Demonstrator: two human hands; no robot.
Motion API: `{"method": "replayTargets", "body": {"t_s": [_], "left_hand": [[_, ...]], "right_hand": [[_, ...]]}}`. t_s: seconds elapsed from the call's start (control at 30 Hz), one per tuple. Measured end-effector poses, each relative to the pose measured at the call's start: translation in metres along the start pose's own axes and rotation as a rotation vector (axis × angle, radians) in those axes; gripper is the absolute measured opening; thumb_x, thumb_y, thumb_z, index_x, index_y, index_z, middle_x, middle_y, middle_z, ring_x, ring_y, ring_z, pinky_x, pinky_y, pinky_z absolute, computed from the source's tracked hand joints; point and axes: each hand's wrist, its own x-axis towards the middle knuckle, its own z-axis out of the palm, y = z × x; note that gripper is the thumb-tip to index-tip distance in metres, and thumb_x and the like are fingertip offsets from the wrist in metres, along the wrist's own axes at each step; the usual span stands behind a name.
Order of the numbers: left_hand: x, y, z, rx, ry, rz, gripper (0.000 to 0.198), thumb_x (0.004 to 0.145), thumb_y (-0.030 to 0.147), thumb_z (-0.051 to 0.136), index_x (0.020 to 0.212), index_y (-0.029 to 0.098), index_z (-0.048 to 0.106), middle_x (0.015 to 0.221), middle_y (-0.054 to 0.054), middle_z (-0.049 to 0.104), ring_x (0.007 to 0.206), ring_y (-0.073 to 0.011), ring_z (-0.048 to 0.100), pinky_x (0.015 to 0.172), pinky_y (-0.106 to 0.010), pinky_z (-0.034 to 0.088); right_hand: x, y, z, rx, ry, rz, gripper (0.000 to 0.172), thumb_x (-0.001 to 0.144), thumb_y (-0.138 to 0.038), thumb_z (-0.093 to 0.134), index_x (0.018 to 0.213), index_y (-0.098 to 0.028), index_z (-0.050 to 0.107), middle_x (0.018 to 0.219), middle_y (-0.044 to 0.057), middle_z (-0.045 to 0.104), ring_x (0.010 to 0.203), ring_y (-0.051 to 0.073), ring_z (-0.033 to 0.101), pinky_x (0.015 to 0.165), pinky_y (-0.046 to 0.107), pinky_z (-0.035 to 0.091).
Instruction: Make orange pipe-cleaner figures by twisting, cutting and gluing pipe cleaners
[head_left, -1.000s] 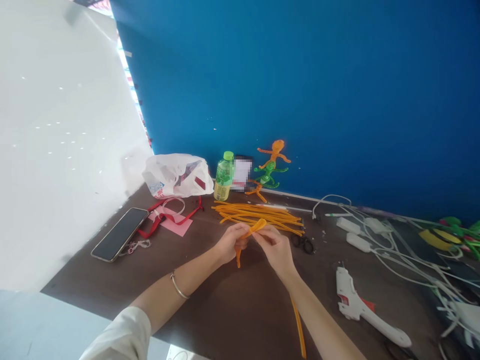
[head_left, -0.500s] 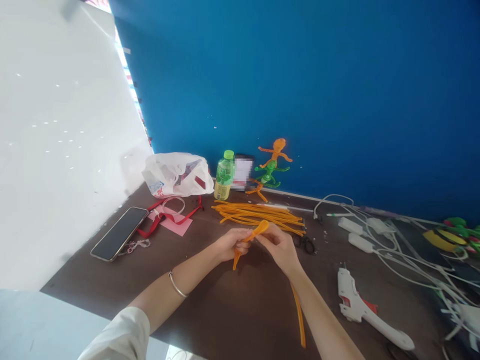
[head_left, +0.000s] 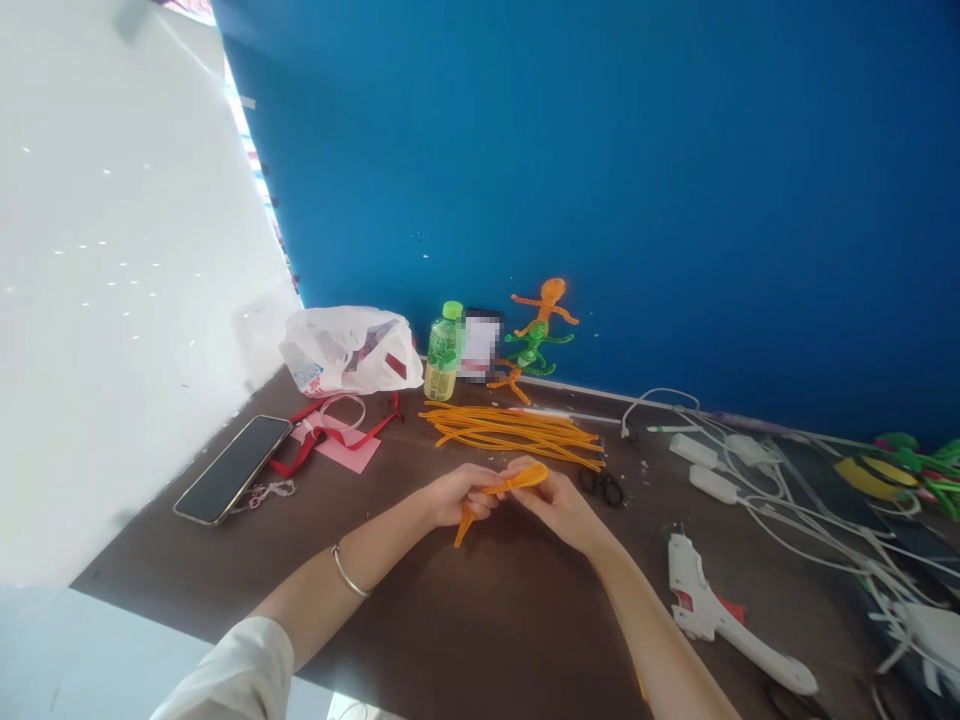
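Orange pipe cleaner (head_left: 521,478) bent into a narrow, flattened loop, held in the air just above the dark brown surface (head_left: 480,640), with a short tail (head_left: 462,532) pointing down and away from the loop. Left hand (head_left: 457,497) nearly closed, curled around the base of the loop and the tail. Right hand (head_left: 556,505) partly closed, pinching the far end of the loop; both hands on the same stem and touching or almost touching. Long end of the stem mostly hidden by the right forearm (head_left: 667,640), a thin sliver showing beside it. Only this one loop formed on the piece so far; no limbs or other bends visible yet. Just beyond the hands, a loose bundle of orange pipe cleaners (head_left: 510,432), still mostly straight, with black-handled scissors (head_left: 601,487) near the right hand. Farther back, an orange pipe-cleaner figure (head_left: 546,310) and a green pipe-cleaner figure (head_left: 532,350) against the blue wall (head_left: 600,180). To the right, a white glue gun (head_left: 697,600) lying on its side, near tangled white cables (head_left: 787,525).
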Motion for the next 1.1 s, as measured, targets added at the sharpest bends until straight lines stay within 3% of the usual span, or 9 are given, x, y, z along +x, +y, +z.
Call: {"method": "replayTargets", "body": {"t_s": [0.13,0.33,0.53,0.73,0.93,1.1], "left_hand": [[0.0,-0.002,0.0,0.007,-0.016,0.062,0.015,0.068,0.02,0.063,0.064,0.008,0.055,0.05,0.007,0.029,0.04,0.0013,0.017,0.039,-0.015,0.012],[0.003,-0.008,0.001,0.08,0.002,0.233,0.016,0.062,0.021,0.071,0.065,0.009,0.06,0.054,0.002,0.044,0.041,0.0004,0.027,0.042,-0.019,0.014],[0.006,-0.015,0.002,0.268,0.2,0.397,0.024,0.06,0.03,0.073,0.068,0.01,0.062,0.056,0.001,0.052,0.044,-0.0028,0.038,0.044,-0.02,0.024],[0.005,-0.016,0.008,0.51,0.39,0.517,0.026,0.064,0.036,0.068,0.071,0.012,0.062,0.062,0.0,0.058,0.056,-0.0075,0.049,0.055,-0.021,0.037],[0.002,-0.018,0.016,0.59,0.46,0.591,0.023,0.067,0.036,0.065,0.071,0.014,0.061,0.069,-0.003,0.062,0.066,-0.0125,0.057,0.063,-0.025,0.043],[0.007,-0.019,0.01,0.484,0.464,0.582,0.026,0.064,0.038,0.068,0.07,0.013,0.061,0.061,0.0,0.058,0.054,-0.0082,0.051,0.053,-0.021,0.039]], "right_hand": [[-0.001,-0.006,0.002,-0.013,0.056,0.022,0.017,0.08,-0.033,0.054,0.09,-0.022,0.061,0.092,0.004,0.061,0.086,0.018,0.059,0.081,0.032,0.047],[-0.001,-0.01,0.001,-0.087,0.111,0.041,0.015,0.078,-0.033,0.056,0.084,-0.021,0.063,0.087,0.003,0.063,0.081,0.018,0.06,0.076,0.032,0.048],[-0.002,-0.01,0.001,-0.174,0.181,0.105,0.016,0.076,-0.035,0.056,0.076,-0.02,0.062,0.077,0.002,0.064,0.075,0.018,0.06,0.069,0.03,0.049],[0.0,-0.012,0.004,-0.162,0.25,0.166,0.016,0.073,-0.033,0.058,0.077,-0.018,0.062,0.079,0.004,0.067,0.076,0.02,0.062,0.068,0.03,0.048],[0.001,-0.013,0.007,-0.045,0.238,0.228,0.016,0.072,-0.032,0.058,0.075,-0.017,0.063,0.078,0.004,0.068,0.074,0.02,0.062,0.069,0.03,0.048],[0.004,-0.009,0.006,-0.08,0.253,0.176,0.017,0.073,-0.032,0.056,0.076,-0.017,0.064,0.078,0.004,0.066,0.075,0.019,0.061,0.07,0.03,0.047]]}}
